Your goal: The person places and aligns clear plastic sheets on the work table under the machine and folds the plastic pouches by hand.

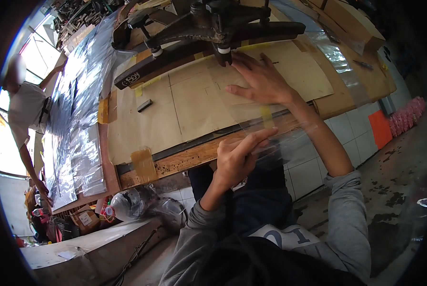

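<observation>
Both hands, left (237,159) & right (261,81), on clear plastic sheet (290,143) (bench (185,159) edge)

We are in a workshop. Under our right hand (261,81) lies a rough wooden bench (189,159) covered in taped cardboard (194,105), a cast-iron press (208,24) just beyond it. Left of our hands, foil sheets (77,119) cover the bench, where another person (25,109) works; below them, stained concrete floor (395,190).

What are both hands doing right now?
Left hand: pinching the clear plastic sheet at the table edge.
Right hand: open, flat on the sheet.
</observation>
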`<state>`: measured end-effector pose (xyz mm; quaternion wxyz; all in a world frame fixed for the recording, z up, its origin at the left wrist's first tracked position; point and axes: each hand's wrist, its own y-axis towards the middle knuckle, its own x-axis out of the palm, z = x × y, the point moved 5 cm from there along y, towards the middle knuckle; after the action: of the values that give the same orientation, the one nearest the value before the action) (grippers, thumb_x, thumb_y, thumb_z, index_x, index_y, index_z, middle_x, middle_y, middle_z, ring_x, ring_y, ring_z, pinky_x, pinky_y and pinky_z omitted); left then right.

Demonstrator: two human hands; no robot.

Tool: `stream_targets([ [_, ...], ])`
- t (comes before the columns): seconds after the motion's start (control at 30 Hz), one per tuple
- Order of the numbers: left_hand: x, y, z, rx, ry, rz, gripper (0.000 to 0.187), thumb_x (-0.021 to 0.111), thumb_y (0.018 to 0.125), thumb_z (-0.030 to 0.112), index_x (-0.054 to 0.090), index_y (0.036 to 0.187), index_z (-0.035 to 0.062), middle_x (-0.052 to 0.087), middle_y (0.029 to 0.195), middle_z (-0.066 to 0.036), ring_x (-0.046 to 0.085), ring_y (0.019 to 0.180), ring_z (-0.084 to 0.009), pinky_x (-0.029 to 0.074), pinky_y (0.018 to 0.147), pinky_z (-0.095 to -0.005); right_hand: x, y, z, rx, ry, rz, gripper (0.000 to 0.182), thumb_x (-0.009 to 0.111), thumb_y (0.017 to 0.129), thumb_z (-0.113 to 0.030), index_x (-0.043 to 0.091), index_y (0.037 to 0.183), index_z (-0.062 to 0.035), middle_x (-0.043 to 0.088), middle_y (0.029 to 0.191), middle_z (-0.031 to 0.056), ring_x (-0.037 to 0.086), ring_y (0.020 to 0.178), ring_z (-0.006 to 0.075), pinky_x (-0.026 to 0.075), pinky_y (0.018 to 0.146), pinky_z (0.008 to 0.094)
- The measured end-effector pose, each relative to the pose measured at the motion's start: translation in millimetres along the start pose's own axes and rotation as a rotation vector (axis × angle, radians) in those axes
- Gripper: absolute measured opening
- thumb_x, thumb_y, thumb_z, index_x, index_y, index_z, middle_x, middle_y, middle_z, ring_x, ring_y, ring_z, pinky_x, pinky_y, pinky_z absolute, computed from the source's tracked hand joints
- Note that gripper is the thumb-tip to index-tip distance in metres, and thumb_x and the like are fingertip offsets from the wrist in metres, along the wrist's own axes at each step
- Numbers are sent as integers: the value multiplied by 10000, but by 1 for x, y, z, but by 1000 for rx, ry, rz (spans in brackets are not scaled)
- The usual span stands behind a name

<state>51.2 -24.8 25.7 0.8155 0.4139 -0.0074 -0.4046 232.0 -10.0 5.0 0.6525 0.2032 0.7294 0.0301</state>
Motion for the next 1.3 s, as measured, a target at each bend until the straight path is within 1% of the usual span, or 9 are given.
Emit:
stream_targets([
  [0.43,1,-1,-2,50,-22,-55,323,655,795,-37,651,1104,57,719,930,-79,679,638,-211,523,560,-298,-4,0,-1,0,4,-29,731,504,878,-611,435,1359,-66,358,1488,126,318,1394,281,225,1088,639],
  [0.67,0,-2,-2,16,-31,-97,320,678,795,-8,646,1107,52,714,900,-86,685,666,-244,530,551,-319,-5,0,-1,-31,-16,21,749,514,871,-602,432,1357,-38,396,1460,130,361,1369,268,250,1078,642],
  [0.77,-4,-1,0,-78,-10,-155,293,627,753,-57,699,1017,46,731,952,-70,718,721,-197,549,611,-261,-8,0,-2,-32,1,18,746,518,874,-589,425,1360,-32,397,1456,146,352,1376,272,244,1090,633],
  [0.9,-4,0,2,-67,-32,-109,290,657,777,-12,706,1050,70,720,835,-101,688,627,-194,528,553,-284,-15,-1,-4,-17,42,122,596,598,867,-446,514,1278,-24,477,1370,156,453,1268,296,331,1054,554],
  [0.93,-4,-3,1,-31,-37,-150,388,707,764,-16,632,1140,48,699,883,-121,679,673,-258,529,564,-344,-18,-3,-3,6,73,156,537,620,861,-390,545,1243,-21,506,1334,155,486,1223,301,356,1036,530],
  [1.07,-4,-3,-3,-113,-97,-189,364,675,782,-27,629,1133,58,702,893,-94,674,663,-255,546,576,-336,-27,-10,0,-40,140,236,330,662,827,-176,634,1111,-12,602,1182,140,570,1046,308,423,963,441],
  [1.17,-6,0,-9,-165,-30,-411,351,642,806,-1,617,1149,71,701,903,-92,674,659,-245,545,543,-316,-32,-13,2,-65,213,217,304,650,825,-126,638,1105,-8,620,1148,132,584,1024,309,436,956,427],
  [1.2,-8,-1,-12,-240,-46,-490,356,622,818,30,606,1169,88,700,899,-106,679,718,-257,557,674,-333,-34,-14,2,-65,215,208,312,648,827,-125,634,1115,-7,617,1160,131,583,1031,311,438,958,429],
  [1.3,-16,17,-10,-2,-19,-543,374,627,808,36,602,1177,89,702,881,-110,680,809,-274,497,897,-372,-34,-19,1,-55,226,166,339,636,838,-126,615,1154,-3,605,1205,128,576,1071,311,436,976,436],
])
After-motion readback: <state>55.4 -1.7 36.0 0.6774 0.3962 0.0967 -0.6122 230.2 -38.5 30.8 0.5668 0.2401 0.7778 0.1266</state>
